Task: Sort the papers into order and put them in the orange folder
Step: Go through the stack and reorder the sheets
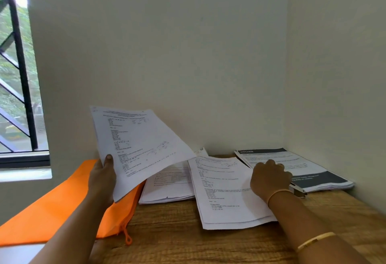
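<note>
- The left hand (103,177) holds one printed sheet (137,144) up off the table. The thumb is pressed on the printed face and the fingers are hidden behind the paper, so it is a pinch.
- The sheet's long axis runs roughly upright and leans a little left. Its head points up toward the wall and its printed side faces the camera.
- The grip is on the lower part of the sheet's left edge, so nearly all of the page stands above and to the right of the hand. The free right corner sags outward.
- The orange folder (58,205) lies flat at the left end of the wooden table (188,240), beneath the left forearm. Its long axis runs from near-left to far-right, with the zip pull (127,237) at the near right edge.
- The right hand (269,177) rests knuckles-up on the middle sheets (223,194). Its fingers curl down at their far right edge, and I cannot tell whether they are gripping a page.
- A stack of forms (167,186) lies between the folder and the middle sheets, partly under the raised page.
- A stack headed "KITCHEN" (296,165) sits in the far right corner, just beyond the right hand.
- A small metal stapler (298,190) lies behind the right wrist.
</note>
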A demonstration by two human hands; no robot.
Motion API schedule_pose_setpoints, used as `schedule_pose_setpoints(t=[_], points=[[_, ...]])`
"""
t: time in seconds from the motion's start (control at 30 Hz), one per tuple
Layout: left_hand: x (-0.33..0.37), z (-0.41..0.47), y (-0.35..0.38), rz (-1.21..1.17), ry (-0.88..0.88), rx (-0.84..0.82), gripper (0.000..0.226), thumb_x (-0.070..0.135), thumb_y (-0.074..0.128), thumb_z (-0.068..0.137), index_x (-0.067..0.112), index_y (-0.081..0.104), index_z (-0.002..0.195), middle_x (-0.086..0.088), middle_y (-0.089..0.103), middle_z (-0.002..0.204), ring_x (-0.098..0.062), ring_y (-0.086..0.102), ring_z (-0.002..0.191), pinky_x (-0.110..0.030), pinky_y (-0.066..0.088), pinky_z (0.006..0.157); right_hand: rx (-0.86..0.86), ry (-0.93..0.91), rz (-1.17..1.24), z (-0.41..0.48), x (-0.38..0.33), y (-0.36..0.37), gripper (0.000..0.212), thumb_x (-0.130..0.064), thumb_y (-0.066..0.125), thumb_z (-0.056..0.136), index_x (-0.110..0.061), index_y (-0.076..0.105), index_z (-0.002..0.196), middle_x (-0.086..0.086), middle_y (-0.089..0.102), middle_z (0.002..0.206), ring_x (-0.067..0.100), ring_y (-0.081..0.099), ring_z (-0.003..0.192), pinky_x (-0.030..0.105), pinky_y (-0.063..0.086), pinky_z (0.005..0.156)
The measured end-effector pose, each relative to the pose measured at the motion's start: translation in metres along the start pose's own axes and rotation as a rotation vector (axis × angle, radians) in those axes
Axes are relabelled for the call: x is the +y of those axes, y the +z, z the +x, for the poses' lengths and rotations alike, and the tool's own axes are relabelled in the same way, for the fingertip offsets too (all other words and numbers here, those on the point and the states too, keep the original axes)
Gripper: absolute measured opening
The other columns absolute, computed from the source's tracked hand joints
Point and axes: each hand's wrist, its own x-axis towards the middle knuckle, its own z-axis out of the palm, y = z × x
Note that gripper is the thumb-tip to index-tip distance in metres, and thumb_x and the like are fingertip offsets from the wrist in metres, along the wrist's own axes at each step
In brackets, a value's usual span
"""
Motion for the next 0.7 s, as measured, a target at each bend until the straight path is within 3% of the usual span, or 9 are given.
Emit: schedule_pose_setpoints(t=[0.1,0.17,0.23,0.33,0.47,0.53,0.63,0.7], points=[[0.001,-0.007,0.007,-0.013,0.028,-0.070,0.038,0.031,0.037,0.102,0.014,0.044,0.136,-0.006,0.057,0.118,-0.025,0.055,0.093,-0.037,0.044,0.078,0.060,-0.170,0.153,0.000,-0.010,0.001,0.041,-0.033,0.043,0.095,-0.018,0.041,0.133,0.009,0.042,0.133,0.028,0.042,0.121,0.040,0.041,0.096],[0.001,-0.012,0.011,-0.029,0.047,-0.124,0.036,0.031,0.037,0.102,0.017,0.046,0.134,-0.005,0.058,0.115,-0.023,0.058,0.088,-0.034,0.045,0.073,-0.052,-0.337,0.262,0.000,-0.017,0.008,0.048,-0.041,0.040,0.097,-0.023,0.033,0.140,0.009,0.034,0.142,0.029,0.037,0.128,0.043,0.039,0.102],[0.000,-0.014,0.014,-0.021,0.066,-0.181,0.030,0.031,0.038,0.102,0.019,0.050,0.125,-0.004,0.062,0.109,-0.020,0.061,0.086,-0.032,0.047,0.071,-0.216,-0.442,0.203,-0.002,-0.022,0.013,0.054,-0.048,0.038,0.096,-0.029,0.025,0.145,0.008,0.025,0.149,0.031,0.028,0.135,0.046,0.030,0.107],[-0.001,-0.018,0.018,-0.028,0.071,-0.252,0.023,0.033,0.039,0.101,0.022,0.055,0.114,-0.003,0.067,0.103,-0.023,0.064,0.089,-0.037,0.051,0.075,-0.355,-0.476,0.044,-0.004,-0.025,0.017,0.051,-0.051,0.030,0.098,-0.030,0.028,0.144,0.009,0.029,0.149,0.032,0.027,0.136,0.048,0.025,0.108],[0.001,-0.024,0.022,-0.052,0.087,-0.304,0.019,0.030,0.040,0.100,0.027,0.058,0.104,0.000,0.069,0.096,-0.020,0.067,0.083,-0.031,0.053,0.065,-0.369,-0.459,0.052,-0.004,-0.022,0.013,0.050,-0.051,0.032,0.097,-0.030,0.033,0.142,0.006,0.035,0.147,0.030,0.031,0.135,0.047,0.028,0.107],[0.002,-0.027,0.022,-0.063,0.094,-0.319,0.019,0.030,0.040,0.100,0.025,0.058,0.105,0.000,0.069,0.096,-0.019,0.067,0.083,-0.031,0.052,0.064,-0.252,-0.439,0.223,-0.002,-0.022,0.010,0.041,-0.045,0.032,0.099,-0.026,0.042,0.134,0.007,0.045,0.138,0.027,0.042,0.126,0.042,0.037,0.103],[0.003,-0.030,0.025,-0.074,0.097,-0.336,0.019,0.030,0.040,0.100,0.025,0.058,0.105,-0.002,0.069,0.097,-0.022,0.067,0.084,-0.034,0.052,0.067,0.015,-0.357,0.723,-0.002,-0.027,0.002,0.029,-0.037,0.030,0.102,-0.022,0.055,0.100,0.007,0.061,0.107,0.022,0.056,0.095,0.029,0.044,0.075],[0.003,-0.033,0.028,-0.063,0.109,-0.352,0.019,0.031,0.040,0.100,0.025,0.058,0.103,-0.002,0.069,0.095,-0.021,0.067,0.082,-0.034,0.053,0.066,-0.016,-0.309,1.025,-0.004,-0.032,-0.005,0.029,-0.040,0.033,0.100,-0.021,0.054,0.096,0.005,0.062,0.096,0.019,0.057,0.085,0.030,0.043,0.073]])
